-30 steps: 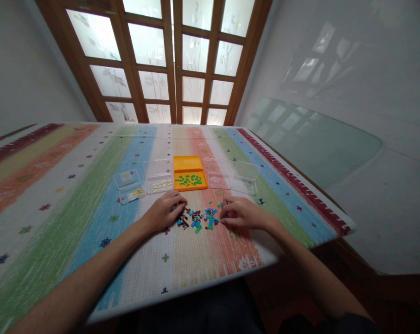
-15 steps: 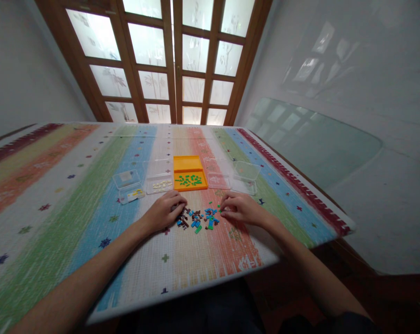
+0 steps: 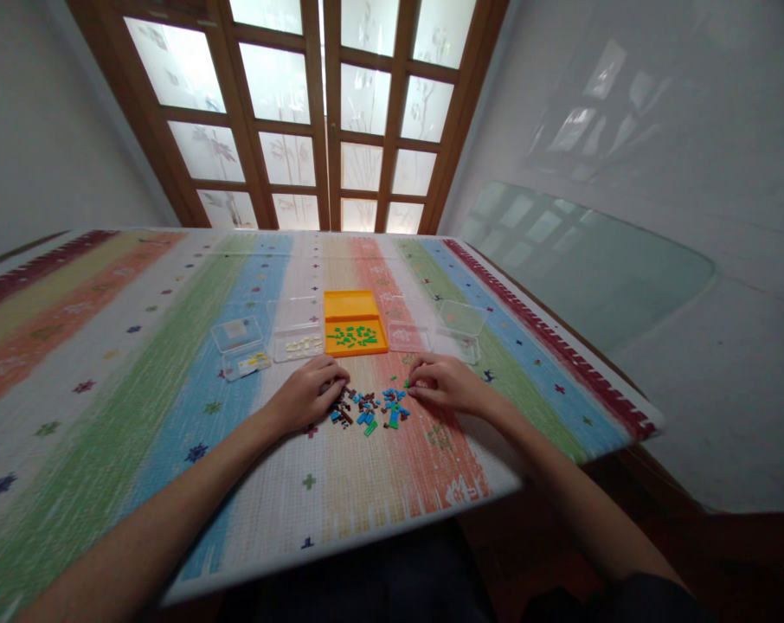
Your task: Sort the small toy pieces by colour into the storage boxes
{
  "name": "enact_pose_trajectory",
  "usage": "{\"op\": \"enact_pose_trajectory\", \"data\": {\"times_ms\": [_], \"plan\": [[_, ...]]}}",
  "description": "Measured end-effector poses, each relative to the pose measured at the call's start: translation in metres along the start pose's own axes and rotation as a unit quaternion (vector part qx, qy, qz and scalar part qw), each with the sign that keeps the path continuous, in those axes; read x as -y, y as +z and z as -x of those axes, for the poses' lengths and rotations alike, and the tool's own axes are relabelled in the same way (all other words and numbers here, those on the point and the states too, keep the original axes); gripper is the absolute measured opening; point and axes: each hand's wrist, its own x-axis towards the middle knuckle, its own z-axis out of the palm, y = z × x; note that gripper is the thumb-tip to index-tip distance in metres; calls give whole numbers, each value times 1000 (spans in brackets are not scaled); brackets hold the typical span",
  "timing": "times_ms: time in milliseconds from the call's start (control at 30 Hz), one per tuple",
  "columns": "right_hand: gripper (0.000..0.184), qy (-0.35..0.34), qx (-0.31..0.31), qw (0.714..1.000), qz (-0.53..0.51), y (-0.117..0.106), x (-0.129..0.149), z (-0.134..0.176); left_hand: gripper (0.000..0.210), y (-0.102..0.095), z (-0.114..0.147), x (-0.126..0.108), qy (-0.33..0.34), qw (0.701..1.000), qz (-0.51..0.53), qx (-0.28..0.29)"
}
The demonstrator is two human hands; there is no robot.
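Small building bricks in brown, blue and green (image 3: 368, 405) lie in a loose pile on the striped tablecloth. Against the pile's left side rests my left hand (image 3: 309, 391), its fingers curled together; whatever is under them is hidden. On the right, my right hand (image 3: 449, 384) has thumb and fingertips drawn together at the pile's edge. A green brick (image 3: 407, 383) shows right at those fingertips, but I cannot tell whether it is gripped. Beyond the hands, an open orange box (image 3: 355, 352) holds several green bricks (image 3: 351, 336).
Left of the orange box stand a clear box (image 3: 279, 355) with cream pieces and another clear box (image 3: 231, 377) with yellow pieces. On its right are two more clear boxes, one low (image 3: 410, 348) and one with a raised lid (image 3: 463, 317). The tablecloth (image 3: 392, 484) reaches the near edge.
My right hand has shifted slightly left and away from me, toward the loose green bricks at the pile's edge. My left hand stays in place.
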Motion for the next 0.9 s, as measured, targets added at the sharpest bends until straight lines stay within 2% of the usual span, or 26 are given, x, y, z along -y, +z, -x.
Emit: {"op": "enact_pose_trajectory", "data": {"times_ms": [500,733,900], "plan": [[10,-2,-14,1000,26,6,-11,-23,19,2,0,2,12,1000,-12,-4],[14,2,-27,998,63,1,-4,-29,19,2,0,1,12,1000,-13,-4],[15,17,0,995,97,1,1,-33,18,1,0,0,9,1000,-9,-5]]}}
